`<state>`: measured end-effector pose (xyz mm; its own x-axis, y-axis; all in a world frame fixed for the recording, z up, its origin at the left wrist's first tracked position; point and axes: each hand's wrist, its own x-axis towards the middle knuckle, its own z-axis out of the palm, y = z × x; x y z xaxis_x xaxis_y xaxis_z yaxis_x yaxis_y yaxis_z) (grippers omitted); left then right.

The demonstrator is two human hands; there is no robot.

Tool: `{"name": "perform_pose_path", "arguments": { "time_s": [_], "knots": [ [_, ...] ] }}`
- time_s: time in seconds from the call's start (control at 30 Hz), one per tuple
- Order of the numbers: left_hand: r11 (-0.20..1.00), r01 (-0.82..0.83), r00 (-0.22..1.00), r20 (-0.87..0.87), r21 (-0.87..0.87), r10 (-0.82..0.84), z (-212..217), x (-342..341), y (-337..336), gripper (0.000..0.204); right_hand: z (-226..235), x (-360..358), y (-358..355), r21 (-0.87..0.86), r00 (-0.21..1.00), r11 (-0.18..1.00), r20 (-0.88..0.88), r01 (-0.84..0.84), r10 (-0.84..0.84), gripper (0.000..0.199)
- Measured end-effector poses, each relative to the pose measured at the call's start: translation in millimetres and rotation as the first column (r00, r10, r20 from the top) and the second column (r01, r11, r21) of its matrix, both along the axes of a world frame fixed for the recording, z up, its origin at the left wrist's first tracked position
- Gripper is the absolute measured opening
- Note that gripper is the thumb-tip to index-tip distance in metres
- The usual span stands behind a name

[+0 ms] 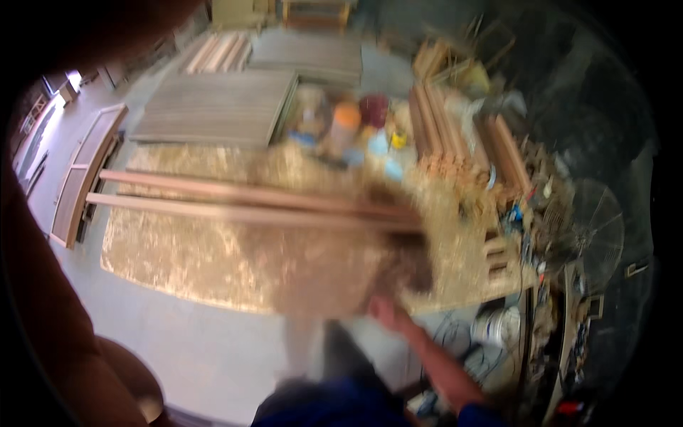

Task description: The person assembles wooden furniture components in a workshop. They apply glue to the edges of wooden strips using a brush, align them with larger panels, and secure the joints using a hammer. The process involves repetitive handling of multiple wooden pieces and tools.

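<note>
Very close to the camera, a large dark, blurred shape that looks like my left hand or arm (57, 313) fills the left edge. Another blurred patch covers the top left corner, and I cannot make out what those fingers do. My right hand (386, 313) is at the near edge of a worktable (192, 267) topped with a mottled tan board. Motion smears its fingers. Beside it lies a dark brown, blurred patch (409, 267) whose kind I cannot tell. Two long reddish wooden strips (163, 205) run across the table beyond my right hand, their left ends sticking out past it.
Wooden panels (213, 107) lie at the back. An orange-topped container (346, 117) stands among cups and cloths. Stacked wooden mouldings (434, 128) are at the right rear. A framed panel (85, 174) leans at the left; a white bucket (494, 327) and a fan (594, 231) stand right.
</note>
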<state>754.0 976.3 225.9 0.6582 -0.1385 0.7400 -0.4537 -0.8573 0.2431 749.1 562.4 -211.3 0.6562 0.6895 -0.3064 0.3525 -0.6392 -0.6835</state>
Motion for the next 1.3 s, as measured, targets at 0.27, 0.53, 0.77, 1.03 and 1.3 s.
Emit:
{"name": "perform_pose_path", "arguments": {
  "time_s": [0.27, 0.53, 0.77, 1.03, 1.3],
  "knots": [
    [0.708, -0.339, 0.931, -0.328, -0.619, 0.159, -148, -18, -40, 0.07, -56, 257, 66, -0.034, 0.881, 0.992, 0.465, 0.124, -0.094, 0.033],
    [0.754, -0.652, 0.375, -0.898, -0.078, 0.231, -342, -95, -63, 0.04, -45, 325, 119, -0.199, 0.849, 0.923, 0.365, -0.329, 0.382, 0.03],
    [-0.095, -0.696, 0.715, -0.675, -0.712, -0.18, -433, -33, -5, 0.046, 31, 295, 107, -0.198, 0.959, 0.957, 0.148, -0.211, 0.242, 0.033],
    [-0.595, -0.395, 0.912, -0.379, -0.7, -0.159, -494, 68, 87, 0.047, 127, 169, 11, -0.351, 0.944, 0.934, 0.279, -0.07, 0.175, 0.041],
    [-0.605, -0.43, 0.895, -0.405, -0.67, -0.188, -474, -88, 33, 0.038, 61, 194, -203, -0.241, 0.872, 0.97, 0.481, 0.032, 0.091, 0.037]
  ]
}}
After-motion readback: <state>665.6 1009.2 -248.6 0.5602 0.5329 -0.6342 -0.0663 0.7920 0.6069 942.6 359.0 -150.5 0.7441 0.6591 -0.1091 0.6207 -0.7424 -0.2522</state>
